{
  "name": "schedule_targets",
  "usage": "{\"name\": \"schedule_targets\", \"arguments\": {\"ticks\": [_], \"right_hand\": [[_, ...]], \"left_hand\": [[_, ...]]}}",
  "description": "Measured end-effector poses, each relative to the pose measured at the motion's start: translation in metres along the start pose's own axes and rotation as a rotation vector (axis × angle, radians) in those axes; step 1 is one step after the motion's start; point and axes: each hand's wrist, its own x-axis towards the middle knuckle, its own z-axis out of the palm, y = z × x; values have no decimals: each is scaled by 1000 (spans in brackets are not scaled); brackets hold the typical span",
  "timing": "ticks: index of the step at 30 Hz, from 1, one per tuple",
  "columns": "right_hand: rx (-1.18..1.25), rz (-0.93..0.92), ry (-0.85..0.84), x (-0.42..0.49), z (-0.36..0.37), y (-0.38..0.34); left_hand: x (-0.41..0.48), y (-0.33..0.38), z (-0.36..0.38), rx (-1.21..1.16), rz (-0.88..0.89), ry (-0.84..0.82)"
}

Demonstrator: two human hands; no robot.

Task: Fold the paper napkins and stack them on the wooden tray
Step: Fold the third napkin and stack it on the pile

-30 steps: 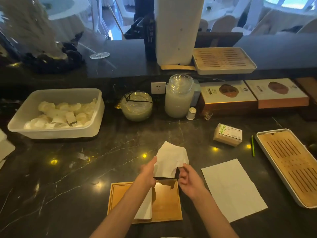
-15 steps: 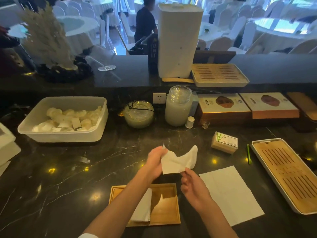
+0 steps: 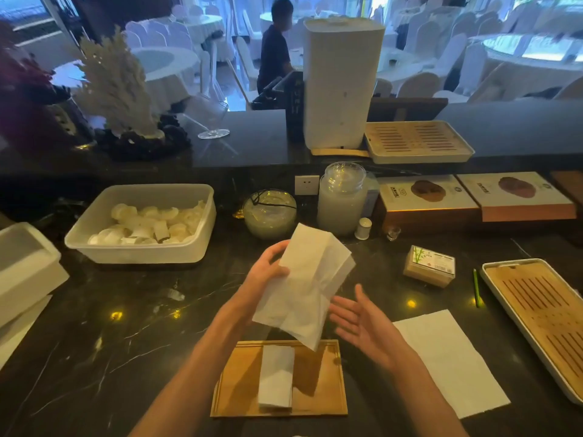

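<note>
My left hand (image 3: pixel 268 269) grips a white paper napkin (image 3: pixel 306 285) by its left edge and holds it up, hanging loosely above the counter. Just right of the napkin's lower edge, my right hand (image 3: pixel 359 320) is spread flat with the palm up and holds nothing. Below them the small wooden tray (image 3: pixel 318 373) lies on the dark marble counter, with one folded napkin (image 3: pixel 277 376) lying lengthwise on it. An unfolded napkin (image 3: pixel 448 361) lies flat on the counter to the tray's right.
A white tub of rolled towels (image 3: pixel 142 225) stands at the left, with a glass bowl (image 3: pixel 270 212) and a jar (image 3: pixel 342 197) behind. A toothpick box (image 3: pixel 429 265), a green pen (image 3: pixel 476 287) and a slatted tea tray (image 3: pixel 542 320) lie at the right. A person stands beyond the bar.
The napkin has been lifted higher and has opened out, hanging from my left hand. My right hand has let go of it and spread open.
</note>
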Motion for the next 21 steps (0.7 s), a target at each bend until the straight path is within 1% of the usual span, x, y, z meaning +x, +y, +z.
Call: {"name": "schedule_targets", "arguments": {"ticks": [2,4,5,7,9,13,15,18,21], "right_hand": [[-29,-13,-80,1,15,1],[-48,-30,-103,2,26,3],[-21,-19,-134,2,29,3],[82,31,-189,1,35,5],[98,23,-154,2,36,6],[-108,-108,-57,1,25,2],[-170,-141,-11,-1,16,-3],[-239,-161,47,-5,8,-10],[-257,-172,67,-12,4,-17]], "left_hand": [[-8,-9,-10,-115,-31,25],[-15,-19,-19,-277,-76,43],[-18,-23,-24,-321,-94,53],[-24,-29,-33,-331,-111,64],[-27,-32,-40,-243,-109,96],[-29,-44,-52,141,-141,226],[-30,-51,-55,260,-133,239],[-31,-59,-51,292,-131,199],[-28,-59,-43,218,-135,168]]}}
